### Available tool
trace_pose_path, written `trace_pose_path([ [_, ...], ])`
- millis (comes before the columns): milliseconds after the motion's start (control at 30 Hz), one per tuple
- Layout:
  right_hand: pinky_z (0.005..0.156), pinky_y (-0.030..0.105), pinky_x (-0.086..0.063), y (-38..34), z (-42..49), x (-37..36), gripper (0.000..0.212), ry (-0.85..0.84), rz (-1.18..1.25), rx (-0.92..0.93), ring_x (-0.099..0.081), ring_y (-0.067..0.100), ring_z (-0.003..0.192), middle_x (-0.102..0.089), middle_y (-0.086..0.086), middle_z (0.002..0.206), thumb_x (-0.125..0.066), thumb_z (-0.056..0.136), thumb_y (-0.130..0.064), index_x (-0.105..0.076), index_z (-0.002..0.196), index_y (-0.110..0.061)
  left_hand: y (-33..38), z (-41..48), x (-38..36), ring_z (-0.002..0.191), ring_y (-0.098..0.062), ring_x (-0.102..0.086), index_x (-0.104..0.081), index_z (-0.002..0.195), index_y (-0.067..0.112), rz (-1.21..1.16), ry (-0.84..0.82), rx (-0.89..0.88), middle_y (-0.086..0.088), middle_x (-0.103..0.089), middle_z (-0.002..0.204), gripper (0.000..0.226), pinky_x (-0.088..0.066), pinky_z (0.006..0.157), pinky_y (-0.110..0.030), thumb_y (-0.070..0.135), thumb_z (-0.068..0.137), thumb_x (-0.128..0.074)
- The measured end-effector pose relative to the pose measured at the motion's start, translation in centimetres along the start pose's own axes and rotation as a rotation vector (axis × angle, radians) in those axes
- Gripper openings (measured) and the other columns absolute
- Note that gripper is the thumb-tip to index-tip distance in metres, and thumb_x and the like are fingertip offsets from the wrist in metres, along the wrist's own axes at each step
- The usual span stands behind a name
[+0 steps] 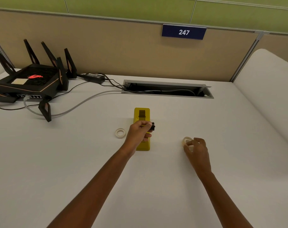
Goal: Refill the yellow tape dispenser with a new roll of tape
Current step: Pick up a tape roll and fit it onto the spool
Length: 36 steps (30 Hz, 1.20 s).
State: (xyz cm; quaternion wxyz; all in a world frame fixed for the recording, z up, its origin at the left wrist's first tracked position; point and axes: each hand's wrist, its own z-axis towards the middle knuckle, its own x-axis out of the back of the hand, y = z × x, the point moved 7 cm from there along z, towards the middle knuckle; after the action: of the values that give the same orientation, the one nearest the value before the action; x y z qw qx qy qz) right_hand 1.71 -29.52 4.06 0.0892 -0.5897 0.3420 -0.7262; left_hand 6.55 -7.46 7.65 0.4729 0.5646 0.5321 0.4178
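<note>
Left hand closed around small black plastic spool core, above upright yellow plastic tape dispenser on white desk. Right hand curled, fingertips pinching clear tape roll (resting or lifted, unclear). Flat white tape ring just left of dispenser.

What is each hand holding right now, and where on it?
The left hand pinches the black spool by one end, over the dispenser. The right hand has its fingertips on the rim of a tape roll.
</note>
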Motion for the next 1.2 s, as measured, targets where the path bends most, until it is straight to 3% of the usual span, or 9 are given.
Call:
trace_pose_path([
  [133, 0.075, 0.028, -0.040, -0.8, 0.0, 0.1, 0.021, 0.004, 0.238, -0.064, -0.057, 0.025, 0.094, -0.060, 0.016, 0.109, -0.060, 0.086, -0.023, -0.064, 0.088, -0.002, 0.0, 0.0, 0.0, 0.066, -0.013, -0.057, -0.057, 0.100, 0.013, 0.000, 0.003, 0.001, 0.001, -0.062, 0.078, 0.015, -0.047, 0.059, -0.023, 0.021, 0.090, -0.050],
  [233, 0.075, 0.025, -0.036, -1.4, 0.0, 0.2, 0.020, -0.036, 0.392, -0.126, -0.055, 0.017, 0.091, -0.064, 0.008, 0.105, -0.061, 0.085, -0.026, -0.066, 0.090, -0.008, 0.0, -0.1, 0.0, 0.066, -0.013, -0.057, -0.056, 0.097, 0.014, -0.007, 0.008, 0.000, 0.001, -0.062, 0.078, 0.012, -0.047, 0.058, -0.022, 0.021, 0.090, -0.050],
  [300, 0.078, 0.029, -0.042, -2.1, -0.1, 0.0, 0.016, -0.097, 0.483, -0.166, -0.058, 0.019, 0.094, -0.065, 0.006, 0.101, -0.061, 0.085, -0.025, -0.067, 0.090, -0.010, 0.1, -0.1, -0.1, 0.066, -0.013, -0.057, -0.057, 0.098, 0.013, -0.010, 0.008, -0.002, 0.001, -0.062, 0.077, 0.013, -0.047, 0.058, -0.022, 0.021, 0.090, -0.050],
  [400, 0.094, 0.040, -0.048, -3.6, -0.6, -0.4, 0.012, -0.233, 0.773, -0.231, -0.057, 0.022, 0.093, -0.063, 0.004, 0.087, -0.058, 0.087, -0.013, -0.066, 0.079, -0.011, 0.2, -0.2, -0.2, 0.066, -0.013, -0.057, -0.057, 0.103, 0.010, -0.010, 0.001, -0.003, 0.001, -0.061, 0.079, 0.017, -0.047, 0.055, -0.020, 0.020, 0.090, -0.050],
  [500, 0.094, 0.035, -0.046, -5.0, -1.2, -1.0, 0.010, -0.339, 1.003, -0.275, -0.055, 0.024, 0.096, -0.061, 0.006, 0.087, -0.053, 0.089, -0.005, -0.062, 0.090, -0.002, 0.3, -0.5, -0.5, 0.066, -0.012, -0.057, -0.056, 0.102, 0.011, -0.022, -0.021, -0.012, 0.001, -0.061, 0.079, 0.015, -0.047, 0.047, -0.011, 0.018, 0.090, -0.050],
  [600, 0.096, 0.036, -0.045, -6.2, -1.7, -1.3, 0.012, -0.404, 1.108, -0.262, -0.058, 0.025, 0.091, -0.061, 0.008, 0.088, -0.050, 0.090, -0.002, -0.060, 0.094, 0.001, 0.4, -0.7, -0.8, 0.066, -0.011, -0.058, -0.056, 0.102, 0.012, -0.017, -0.029, -0.015, -0.001, -0.061, 0.084, 0.015, -0.047, 0.047, -0.011, 0.017, 0.089, -0.051],
  [800, 0.089, 0.028, -0.048, -7.8, -2.2, -1.5, 0.017, -0.455, 1.188, -0.199, -0.060, 0.019, 0.084, -0.063, 0.008, 0.084, -0.048, 0.090, -0.001, -0.063, 0.086, -0.006, 0.2, -1.0, -1.3, 0.066, -0.010, -0.060, -0.055, 0.100, 0.015, -0.021, -0.054, -0.018, 0.004, -0.062, 0.079, 0.013, -0.048, 0.050, -0.012, 0.017, 0.086, -0.057],
  [1000, 0.084, 0.018, -0.053, -8.6, -2.5, -1.7, 0.018, -0.478, 1.102, -0.124, -0.064, 0.012, 0.087, -0.066, 0.003, 0.091, -0.050, 0.089, -0.001, -0.064, 0.095, -0.011, 0.0, -1.1, -1.6, 0.065, -0.010, -0.060, -0.056, 0.101, 0.012, -0.020, -0.064, -0.030, 0.003, -0.062, 0.078, 0.016, -0.049, 0.049, -0.012, 0.011, 0.084, -0.059],
  [1200, 0.092, 0.027, -0.049, -8.7, -2.6, -1.5, 0.016, -0.456, 1.036, -0.087, -0.062, 0.019, 0.095, -0.065, 0.007, 0.103, -0.055, 0.087, -0.002, -0.064, 0.093, -0.015, 0.0, -1.1, -1.6, 0.067, -0.012, -0.061, -0.056, 0.107, 0.005, -0.035, -0.050, -0.056, -0.003, -0.063, 0.084, 0.025, -0.052, 0.052, -0.011, 0.007, 0.083, -0.060],
])
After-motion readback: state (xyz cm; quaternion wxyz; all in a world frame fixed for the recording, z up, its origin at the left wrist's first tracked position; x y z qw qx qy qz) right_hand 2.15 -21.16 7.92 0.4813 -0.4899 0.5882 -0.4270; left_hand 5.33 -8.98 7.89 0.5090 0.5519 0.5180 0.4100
